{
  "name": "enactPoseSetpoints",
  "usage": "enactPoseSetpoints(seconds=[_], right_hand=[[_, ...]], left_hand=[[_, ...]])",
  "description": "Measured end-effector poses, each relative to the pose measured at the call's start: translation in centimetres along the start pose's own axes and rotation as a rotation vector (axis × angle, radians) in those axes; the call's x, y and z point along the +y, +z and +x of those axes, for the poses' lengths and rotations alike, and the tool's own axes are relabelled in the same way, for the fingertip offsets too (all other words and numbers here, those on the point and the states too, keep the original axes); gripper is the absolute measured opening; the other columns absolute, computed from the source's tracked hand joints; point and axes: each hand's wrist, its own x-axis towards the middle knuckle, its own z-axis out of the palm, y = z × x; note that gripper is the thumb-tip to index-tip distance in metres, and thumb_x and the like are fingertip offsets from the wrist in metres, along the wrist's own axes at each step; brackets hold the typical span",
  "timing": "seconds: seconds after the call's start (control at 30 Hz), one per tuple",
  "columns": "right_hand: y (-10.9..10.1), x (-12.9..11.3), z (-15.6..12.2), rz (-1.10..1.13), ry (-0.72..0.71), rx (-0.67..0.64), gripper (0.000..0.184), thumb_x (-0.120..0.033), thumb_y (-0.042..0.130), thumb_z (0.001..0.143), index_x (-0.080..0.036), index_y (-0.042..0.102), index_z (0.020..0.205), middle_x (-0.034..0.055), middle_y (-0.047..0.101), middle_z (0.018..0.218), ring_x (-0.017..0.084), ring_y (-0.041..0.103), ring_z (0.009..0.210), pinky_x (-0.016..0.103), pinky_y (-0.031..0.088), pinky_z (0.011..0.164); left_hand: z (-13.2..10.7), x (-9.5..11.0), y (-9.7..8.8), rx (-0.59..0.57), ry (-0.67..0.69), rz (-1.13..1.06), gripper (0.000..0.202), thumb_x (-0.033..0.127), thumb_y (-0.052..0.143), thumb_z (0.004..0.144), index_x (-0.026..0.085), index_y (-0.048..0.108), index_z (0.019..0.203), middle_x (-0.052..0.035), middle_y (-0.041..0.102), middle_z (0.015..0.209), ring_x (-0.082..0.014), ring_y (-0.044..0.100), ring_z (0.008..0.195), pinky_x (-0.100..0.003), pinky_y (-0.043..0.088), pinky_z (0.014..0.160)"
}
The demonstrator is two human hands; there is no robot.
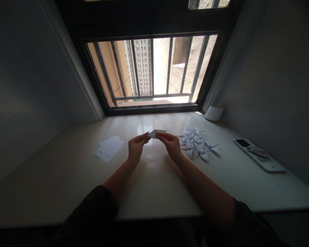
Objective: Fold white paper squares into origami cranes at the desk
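Observation:
A small piece of folded white paper [158, 131] is held up between my two hands, above the pale surface. My left hand [137, 145] pinches its left corner between thumb and fingers. On the other side my right hand [172, 144] grips the lower edge with thumb and fingertips. The paper comes to a point toward the right. Just right of my right hand lies a heap of folded paper cranes [197, 142]. To the left of my left hand rests a loose stack of white paper sheets [110, 147].
The glossy pale ledge [154, 185] runs up to a dark-framed window [154, 109] with bars outside. A white cylindrical object [213, 113] stands in the back right corner. Along the right wall lies a flat white phone-like object [257, 156]. Walls close in on both sides.

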Motion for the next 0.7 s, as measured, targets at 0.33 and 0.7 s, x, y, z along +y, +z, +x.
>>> enactPoseSetpoints(seconds=[0.33,0.7], right_hand=[[0.00,-0.08,-0.04,0.039,0.029,0.048,0.022,-0.030,0.079,0.058,-0.021,0.074,0.078,0.0029,0.074,0.082,0.023,0.068,0.082,0.040,0.050,0.087],[0.08,0.20,-0.17,-0.041,-0.010,-0.019,0.024,-0.033,0.077,0.061,-0.021,0.074,0.081,0.0036,0.074,0.083,0.023,0.068,0.082,0.040,0.052,0.085]], left_hand=[[0.08,-0.03,0.07,-0.052,-0.102,-0.099,0.037,0.027,0.081,0.055,0.017,0.073,0.090,-0.0060,0.072,0.082,-0.0147,0.065,0.074,-0.033,0.048,0.081],[-0.24,0.09,0.10,-0.132,-0.073,-0.050,0.049,0.025,0.081,0.055,0.017,0.068,0.102,-0.0052,0.072,0.082,-0.0164,0.065,0.078,-0.033,0.048,0.082]])
